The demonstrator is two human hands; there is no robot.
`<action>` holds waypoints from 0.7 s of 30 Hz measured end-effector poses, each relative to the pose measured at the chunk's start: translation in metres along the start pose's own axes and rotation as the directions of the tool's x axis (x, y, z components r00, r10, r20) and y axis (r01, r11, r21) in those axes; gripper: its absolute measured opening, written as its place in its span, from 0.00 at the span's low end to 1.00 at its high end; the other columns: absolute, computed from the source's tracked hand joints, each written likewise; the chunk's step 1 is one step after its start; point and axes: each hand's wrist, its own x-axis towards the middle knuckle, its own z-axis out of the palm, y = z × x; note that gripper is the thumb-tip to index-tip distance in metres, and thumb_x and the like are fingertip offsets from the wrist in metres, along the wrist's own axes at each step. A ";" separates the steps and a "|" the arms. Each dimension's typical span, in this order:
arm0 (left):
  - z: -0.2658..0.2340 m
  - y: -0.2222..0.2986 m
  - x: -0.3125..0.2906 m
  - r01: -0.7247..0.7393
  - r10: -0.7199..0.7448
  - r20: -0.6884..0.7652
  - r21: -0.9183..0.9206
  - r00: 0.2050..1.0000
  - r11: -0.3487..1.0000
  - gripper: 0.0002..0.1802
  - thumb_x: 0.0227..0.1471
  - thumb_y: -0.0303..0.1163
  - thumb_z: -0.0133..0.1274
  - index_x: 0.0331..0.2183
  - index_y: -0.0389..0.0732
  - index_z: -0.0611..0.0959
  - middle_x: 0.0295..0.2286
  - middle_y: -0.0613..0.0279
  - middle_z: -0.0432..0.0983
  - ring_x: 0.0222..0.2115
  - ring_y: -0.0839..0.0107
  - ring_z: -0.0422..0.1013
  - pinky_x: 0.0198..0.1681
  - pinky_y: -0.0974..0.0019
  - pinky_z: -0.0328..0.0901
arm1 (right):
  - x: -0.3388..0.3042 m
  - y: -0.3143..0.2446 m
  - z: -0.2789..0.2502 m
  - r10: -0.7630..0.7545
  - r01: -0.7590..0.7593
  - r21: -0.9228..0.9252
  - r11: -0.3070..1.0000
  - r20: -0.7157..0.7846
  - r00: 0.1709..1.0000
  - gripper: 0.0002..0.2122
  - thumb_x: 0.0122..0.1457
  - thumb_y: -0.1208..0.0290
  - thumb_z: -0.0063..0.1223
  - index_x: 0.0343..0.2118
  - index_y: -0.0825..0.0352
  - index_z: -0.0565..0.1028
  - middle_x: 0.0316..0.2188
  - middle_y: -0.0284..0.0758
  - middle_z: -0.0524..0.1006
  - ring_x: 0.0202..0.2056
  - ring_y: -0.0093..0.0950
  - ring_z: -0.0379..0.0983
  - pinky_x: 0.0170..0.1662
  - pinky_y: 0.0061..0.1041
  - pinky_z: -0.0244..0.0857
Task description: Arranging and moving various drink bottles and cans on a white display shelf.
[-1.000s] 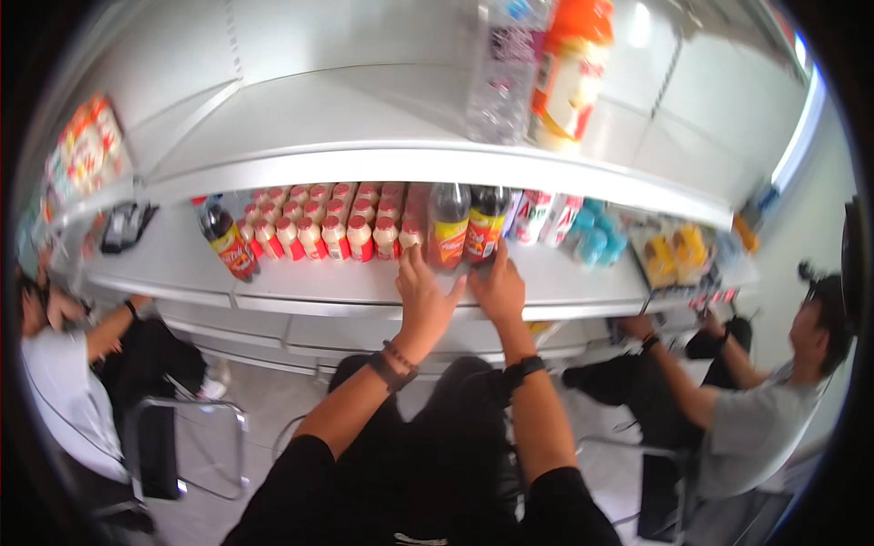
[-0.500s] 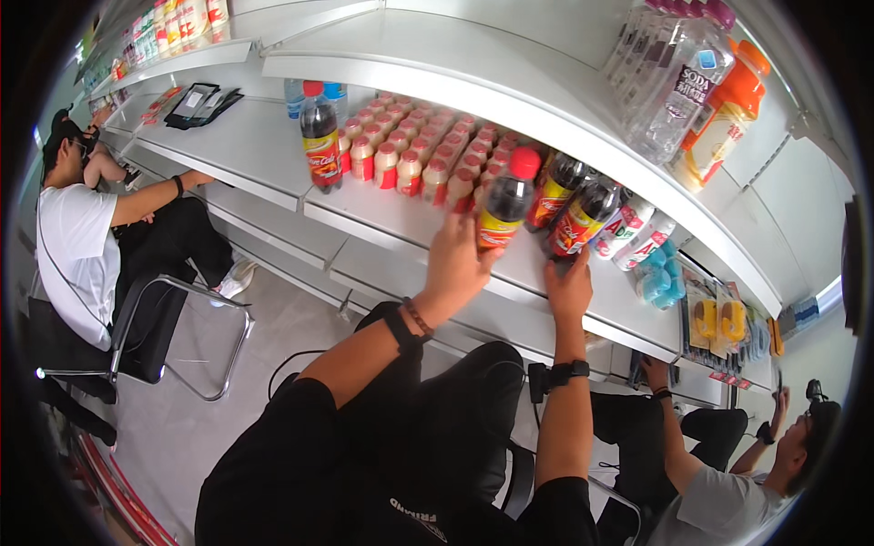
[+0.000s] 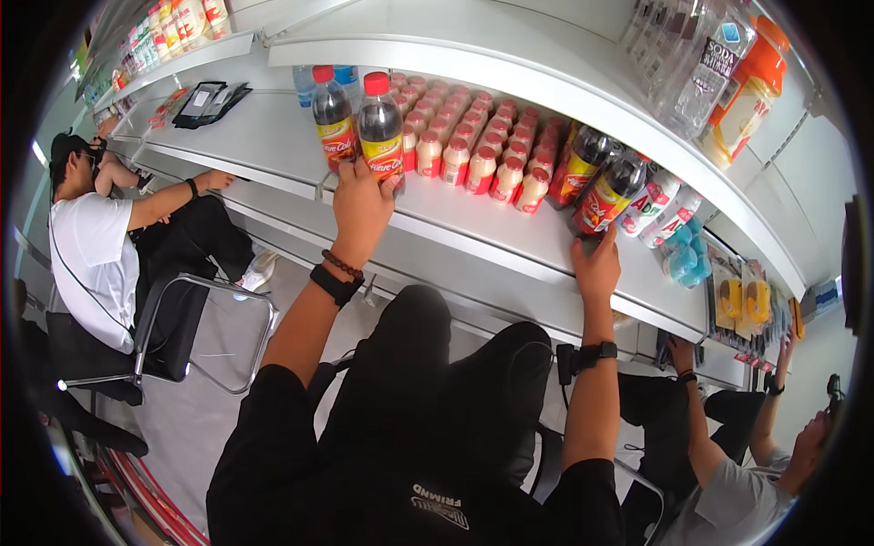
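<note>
My left hand [image 3: 360,211] is closed around the lower part of a dark cola bottle [image 3: 381,136] with a red cap and a yellow-and-red label. That bottle stands upright beside another cola bottle [image 3: 333,123] at the shelf's left part. My right hand [image 3: 597,271] grips the base of a tilted cola bottle [image 3: 608,196] near the shelf's front edge; part of its fingers is hidden. Behind that one leans one more cola bottle [image 3: 578,164]. Between the two groups stand rows of small cream-coloured drink bottles [image 3: 481,168] with red caps.
An upper shelf [image 3: 510,77] overhangs the drinks, with clear bottles [image 3: 701,73] and an orange-capped bottle [image 3: 748,96] on it. White-labelled bottles [image 3: 652,200] and a blue pack [image 3: 685,253] lie right. A seated person [image 3: 91,241] is at left, another [image 3: 742,473] at right.
My left hand has carried its cola bottle leftward, from beside the right-hand cola bottles to the bottle at the left. My right hand stays at the base of its bottle.
</note>
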 end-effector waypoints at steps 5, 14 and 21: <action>0.012 -0.025 0.004 -0.078 0.061 0.065 0.300 0.996 0.951 0.22 0.56 0.48 0.54 0.32 0.35 0.77 0.30 0.51 0.75 0.30 0.53 0.76 0.31 0.53 0.72 | 0.001 -0.002 -0.003 0.033 -0.034 0.008 0.999 0.037 0.999 0.37 0.52 0.62 0.60 0.63 0.68 0.55 0.42 0.49 0.76 0.43 0.48 0.74 0.43 0.42 0.70; 0.021 -0.063 -0.020 -0.029 -0.039 0.182 0.356 0.983 0.934 0.22 0.61 0.48 0.45 0.30 0.37 0.76 0.24 0.49 0.79 0.25 0.53 0.78 0.27 0.51 0.72 | -0.002 -0.006 -0.004 0.026 -0.026 -0.002 1.000 0.022 0.999 0.37 0.52 0.62 0.59 0.63 0.68 0.55 0.41 0.48 0.76 0.42 0.47 0.75 0.42 0.42 0.70; 0.026 -0.039 -0.010 -0.026 -0.087 0.254 0.409 0.963 0.912 0.35 0.61 0.60 0.39 0.29 0.32 0.77 0.20 0.46 0.79 0.24 0.48 0.78 0.26 0.50 0.71 | -0.004 -0.008 -0.007 0.068 -0.068 -0.027 0.997 0.019 0.997 0.38 0.52 0.60 0.59 0.63 0.68 0.56 0.41 0.48 0.76 0.42 0.47 0.75 0.43 0.41 0.69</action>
